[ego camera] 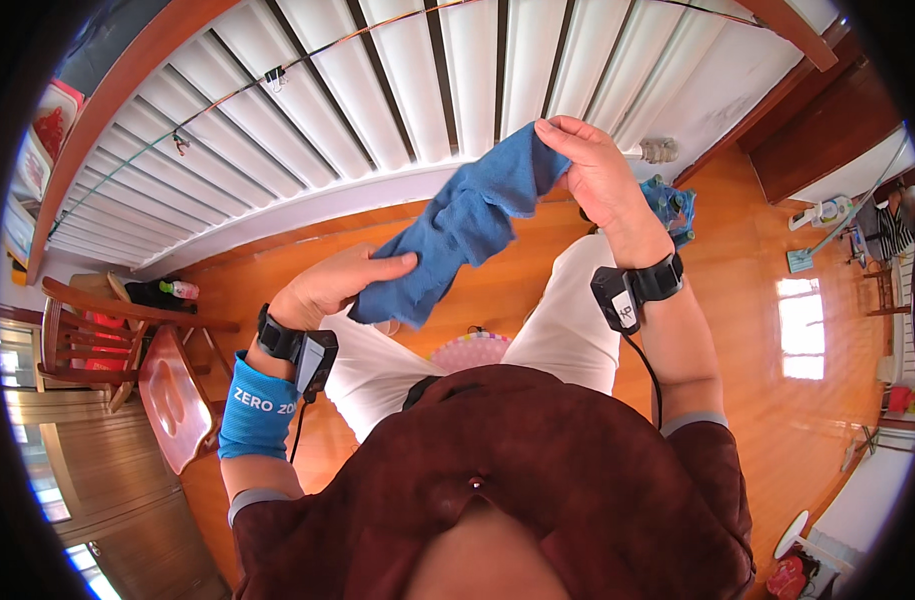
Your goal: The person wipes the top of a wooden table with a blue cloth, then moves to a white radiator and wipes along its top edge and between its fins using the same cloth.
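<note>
A blue cloth is stretched slantwise in the air between my hands, creased and bunched along its middle. My left hand grips its lower left end, thumb on top and the fingers hidden beneath. At the upper right end, my right hand pinches a corner between thumb and fingers. The cloth hangs above the wooden floor, in front of a white radiator.
A cord with a black binder clip runs across the radiator. At left stands a wooden chair. Wrapped bottles stand on the floor beyond my right wrist. A mop lies farther right. Between my knees is a pink round seat.
</note>
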The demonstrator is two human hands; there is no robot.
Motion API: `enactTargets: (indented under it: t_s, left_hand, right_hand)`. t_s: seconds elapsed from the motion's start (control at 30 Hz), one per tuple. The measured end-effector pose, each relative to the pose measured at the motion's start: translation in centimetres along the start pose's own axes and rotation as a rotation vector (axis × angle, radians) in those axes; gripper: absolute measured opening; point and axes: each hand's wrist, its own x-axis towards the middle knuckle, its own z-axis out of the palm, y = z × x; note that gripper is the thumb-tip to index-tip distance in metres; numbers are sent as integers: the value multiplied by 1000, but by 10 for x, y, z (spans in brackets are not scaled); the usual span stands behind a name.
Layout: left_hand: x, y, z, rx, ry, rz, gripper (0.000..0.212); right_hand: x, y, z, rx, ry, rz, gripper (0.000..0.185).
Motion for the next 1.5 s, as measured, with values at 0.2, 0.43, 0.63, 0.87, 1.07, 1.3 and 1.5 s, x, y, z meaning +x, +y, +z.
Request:
enactTargets:
  t_s: [0.2, 0.43, 0.63, 0.87, 1.07, 1.3, 1.5]
  left_hand:
    - [9, -14, -11, 199, 313, 114, 58]
    - [27, -15, 2, -671, 81, 342, 65]
    - [27, -15, -2, -760, 85, 488, 54]
    - [15, -40, -34, -979, 376, 522, 40]
    - [-5, -58, -68, -784, 602, 603, 40]
    - [-25, -43, -106, -944, 754, 864, 44]
    - [0, -22, -142, -840, 1153, 1340, 33]
  right_hand:
    - [6, 8, 5, -191, 61, -53, 20]
    - [-17, 28, 71, -714, -82, -604, 16]
    - [-12, 47, 77, -1217, -780, -714, 16]
    - [39, 16, 69, -1101, -237, -855, 14]
    - [92, -29, 74, -1573, 43, -1176, 34]
    - [133, -25, 74, -2059, 80, -967, 32]
    - [90, -69, 110, -1545, -93, -1414, 15]
